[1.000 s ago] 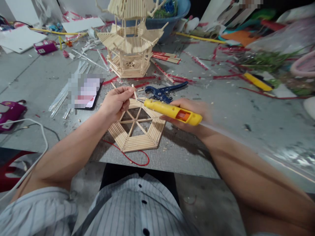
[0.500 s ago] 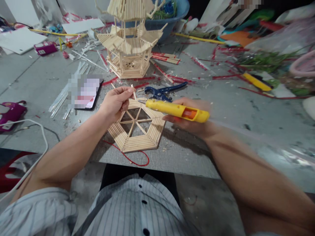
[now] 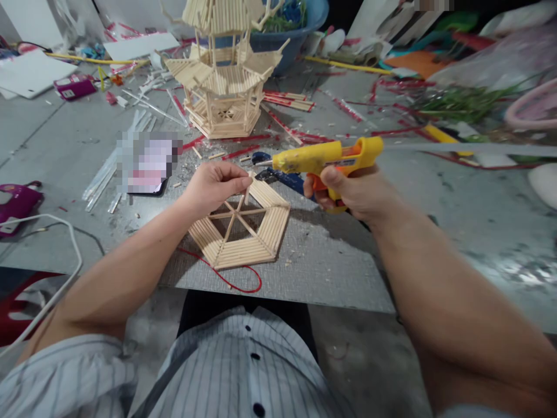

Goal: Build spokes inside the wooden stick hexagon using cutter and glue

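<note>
My right hand is wrapped round the handle of a yellow hot glue gun, its nozzle pointing left just above the far side of a flat hexagonal frame. Pale wooden sticks laid in rows form this frame, with thin spokes crossing its open middle. My left hand pinches a short wooden stick between thumb and fingers at the frame's far edge. Whether the stick touches the frame I cannot tell. Blue-handled pliers lie behind the frame, partly hidden by the glue gun.
A tiered wooden-stick pagoda stands at the back, before a blue basin. A phone and clear glue sticks lie left. A red cord loop lies near the table edge. Red-wrapped sticks lie beside the pagoda.
The glue gun has lifted up and away from the frame and turned upright in my right hand. My left hand has lowered the stick toward the frame's far edge.
</note>
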Tool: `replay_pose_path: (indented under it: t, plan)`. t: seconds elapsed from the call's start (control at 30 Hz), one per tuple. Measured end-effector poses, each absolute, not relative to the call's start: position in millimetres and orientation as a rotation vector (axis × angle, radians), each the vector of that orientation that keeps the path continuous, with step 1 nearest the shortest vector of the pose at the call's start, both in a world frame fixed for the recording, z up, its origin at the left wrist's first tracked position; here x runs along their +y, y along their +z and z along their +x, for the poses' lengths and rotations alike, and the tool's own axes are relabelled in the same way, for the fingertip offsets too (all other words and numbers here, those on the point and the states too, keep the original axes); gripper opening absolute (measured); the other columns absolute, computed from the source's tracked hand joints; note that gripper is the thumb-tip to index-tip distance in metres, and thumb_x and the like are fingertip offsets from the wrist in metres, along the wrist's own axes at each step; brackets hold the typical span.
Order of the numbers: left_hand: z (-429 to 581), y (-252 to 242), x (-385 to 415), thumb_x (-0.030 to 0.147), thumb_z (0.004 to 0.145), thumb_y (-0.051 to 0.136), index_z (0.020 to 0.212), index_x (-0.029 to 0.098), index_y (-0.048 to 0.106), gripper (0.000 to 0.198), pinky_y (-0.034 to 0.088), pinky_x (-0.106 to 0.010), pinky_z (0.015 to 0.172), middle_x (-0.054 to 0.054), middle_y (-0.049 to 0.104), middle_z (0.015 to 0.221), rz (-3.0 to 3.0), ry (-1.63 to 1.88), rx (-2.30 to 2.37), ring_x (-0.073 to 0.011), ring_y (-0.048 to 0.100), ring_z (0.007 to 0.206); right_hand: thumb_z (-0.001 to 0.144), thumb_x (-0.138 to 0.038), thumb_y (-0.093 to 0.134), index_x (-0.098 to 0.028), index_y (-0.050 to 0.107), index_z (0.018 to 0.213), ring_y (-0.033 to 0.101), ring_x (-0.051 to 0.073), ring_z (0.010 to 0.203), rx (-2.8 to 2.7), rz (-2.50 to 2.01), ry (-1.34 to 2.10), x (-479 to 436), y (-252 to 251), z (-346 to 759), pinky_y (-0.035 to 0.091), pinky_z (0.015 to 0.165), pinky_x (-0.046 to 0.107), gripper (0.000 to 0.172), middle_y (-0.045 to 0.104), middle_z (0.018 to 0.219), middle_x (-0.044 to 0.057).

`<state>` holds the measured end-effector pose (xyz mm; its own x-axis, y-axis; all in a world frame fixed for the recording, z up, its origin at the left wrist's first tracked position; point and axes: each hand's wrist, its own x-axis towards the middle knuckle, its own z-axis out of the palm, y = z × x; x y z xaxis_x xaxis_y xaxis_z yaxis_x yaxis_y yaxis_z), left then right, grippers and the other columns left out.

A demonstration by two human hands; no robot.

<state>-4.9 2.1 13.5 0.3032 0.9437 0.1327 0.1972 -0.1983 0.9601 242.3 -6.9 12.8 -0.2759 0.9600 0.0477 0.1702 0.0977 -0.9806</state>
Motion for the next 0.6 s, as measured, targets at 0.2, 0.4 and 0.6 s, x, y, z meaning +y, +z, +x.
replay_pose_path:
  t: [0.2,0.4,0.6]
  plan:
    - [-3.6,16.8,0.5,0.02,0.073,0.067,0.067,0.013,0.067,0.01,0.037,-0.016,0.049,0.003,0.06,0.058,1.646,0.983,1.069,-0.0034,0.049,0.052,0.055,-0.076,0.072,-0.023,0.055,0.067,0.037,0.007,0.036,-1.57,-1.159,1.288,-9.0,16.2,240.6,0.023,0.031,0.025,0.057,0.055,0.057,0.0]
    - [-1.6,21.6,-2.1,0.019,0.073,0.067,0.066,0.014,0.067,0.008,0.038,-0.016,0.049,0.002,0.06,0.058,1.618,0.956,1.133,-0.0045,0.05,0.054,0.062,-0.074,0.069,-0.022,0.056,0.067,0.038,0.008,0.038,-1.625,-1.155,1.297,-7.6,13.0,244.6,0.025,0.032,0.027,0.053,0.056,0.058,0.002]
    - [-1.3,20.6,-1.5,0.019,0.072,0.067,0.066,0.014,0.067,0.008,0.038,-0.016,0.05,0.002,0.06,0.058,1.622,0.961,1.127,-0.0046,0.049,0.054,0.057,-0.075,0.072,-0.023,0.055,0.064,0.037,0.007,0.034,-1.604,-1.154,1.286,-9.5,16.4,240.6,0.023,0.029,0.025,0.055,0.054,0.054,0.0]
